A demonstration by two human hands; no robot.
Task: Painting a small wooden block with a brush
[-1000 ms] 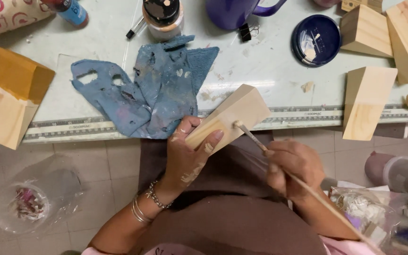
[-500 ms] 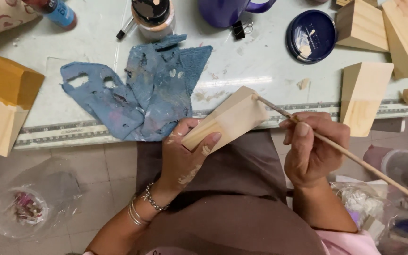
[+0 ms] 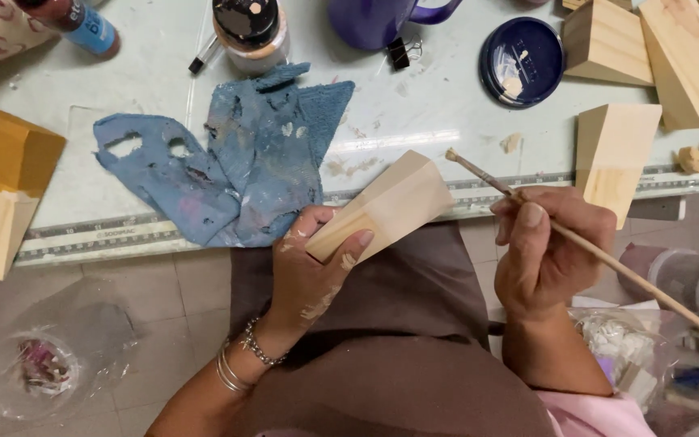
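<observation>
The left hand [image 3: 305,271] clamped a pale, tapered wooden block [image 3: 382,206] over the lap, just off the counter [image 3: 414,105] edge; the right hand [image 3: 548,251] pinched a long thin wooden brush [image 3: 527,202], its tip just beside the block's top. A slip looked possible: paint-smeared fingers might let the block slide. A torn blue paint-stained rag [image 3: 228,170] lay just beyond, and a plain wooden wedge [image 3: 612,154] crowded the right side, leaving open room only in the middle

The left hand [image 3: 309,271] is curled in a grip, palm up, and the right hand [image 3: 548,251] is pinched closed, both forearms raised.
</observation>
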